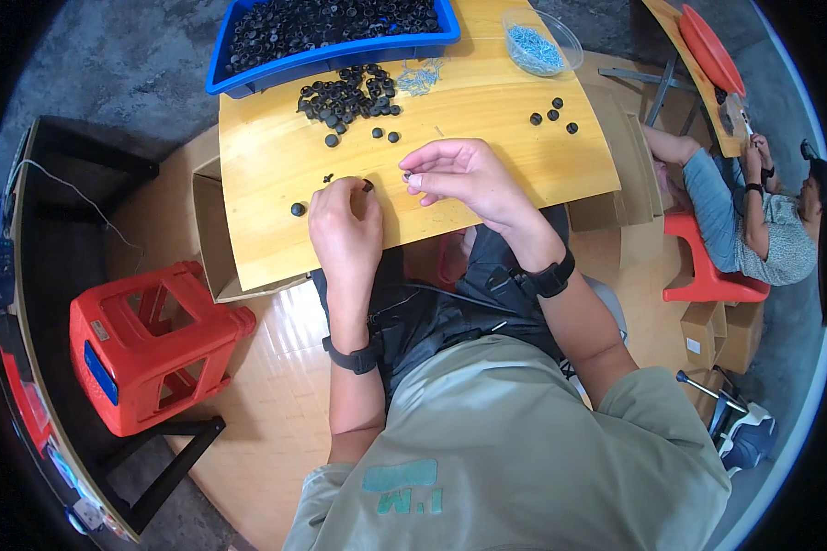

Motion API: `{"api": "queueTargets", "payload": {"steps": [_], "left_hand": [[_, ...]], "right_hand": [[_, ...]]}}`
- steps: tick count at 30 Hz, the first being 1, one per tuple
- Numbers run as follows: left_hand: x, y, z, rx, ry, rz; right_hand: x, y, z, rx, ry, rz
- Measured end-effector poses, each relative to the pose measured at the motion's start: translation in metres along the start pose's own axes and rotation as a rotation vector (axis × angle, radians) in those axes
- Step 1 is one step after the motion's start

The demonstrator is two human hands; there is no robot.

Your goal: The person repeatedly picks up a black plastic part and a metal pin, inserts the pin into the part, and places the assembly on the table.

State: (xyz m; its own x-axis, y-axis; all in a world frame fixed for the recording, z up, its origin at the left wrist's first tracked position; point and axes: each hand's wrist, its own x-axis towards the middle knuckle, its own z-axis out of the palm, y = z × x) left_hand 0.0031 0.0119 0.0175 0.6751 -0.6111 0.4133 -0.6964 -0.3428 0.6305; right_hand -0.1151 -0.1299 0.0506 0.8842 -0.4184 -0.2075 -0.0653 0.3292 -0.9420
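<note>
Over the near part of the wooden table [515, 138], my left hand [347, 225] is closed with a small black round cap [368, 185] showing at its fingertips. To its right, my right hand [469, 179] pinches thumb against fingers, and a tiny dark piece peeks out there, too small to name. Beside my left hand lie one loose black cap [298, 209] and a small dark bit [328, 178]. Farther back spreads a pile of black caps [345, 96], next to a small heap of silvery screws [420, 77].
A blue bin [340, 62] full of black caps stands at the far left. At the far right sits a clear bowl [570, 57] of screws, with several caps [553, 115] nearer. A red stool [156, 340] is at left; another person [753, 220] sits at right.
</note>
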Motion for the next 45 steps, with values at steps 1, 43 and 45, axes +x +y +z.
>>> {"api": "queueTargets", "payload": {"steps": [1, 43, 45], "left_hand": [[0.000, 0.000, -0.002, 0.009, 0.016, 0.010], [-0.010, -0.003, 0.017, -1.414, -0.138, -0.399], [-0.011, -0.004, 0.017, -1.424, -0.131, -0.396]], "right_hand": [[0.001, 0.000, 0.000, -0.082, 0.037, -0.024], [0.069, -0.021, -0.044, -1.399, 0.273, -0.050], [0.065, -0.028, -0.046, -1.307, 0.252, -0.014]]}}
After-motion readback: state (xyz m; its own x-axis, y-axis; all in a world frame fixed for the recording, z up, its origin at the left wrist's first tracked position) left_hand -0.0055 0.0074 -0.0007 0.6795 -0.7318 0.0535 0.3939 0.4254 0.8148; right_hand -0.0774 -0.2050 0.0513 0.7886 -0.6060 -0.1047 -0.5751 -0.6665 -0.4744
